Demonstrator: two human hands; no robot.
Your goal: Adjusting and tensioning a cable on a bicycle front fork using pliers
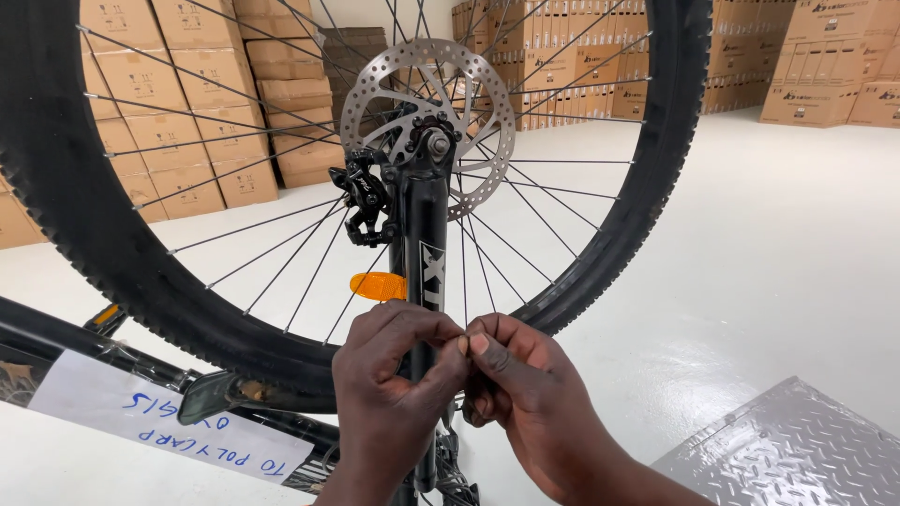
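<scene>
Both hands meet at the black fork leg (427,253) of an upturned bicycle, below the wheel (84,197). Left hand (394,375) curled around the leg, fingers closed. Right hand (525,384) pinched thumb to forefinger against the left; what it pinches is too small to tell. Orange reflector (377,286) just above the hands, brake disc (427,126) and caliper (367,197) higher up. Cardboard boxes (187,103) behind, metal plate (797,450) on floor at right.

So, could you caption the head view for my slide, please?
Both hands pinch at a black fork leg below the disc brake.
</scene>
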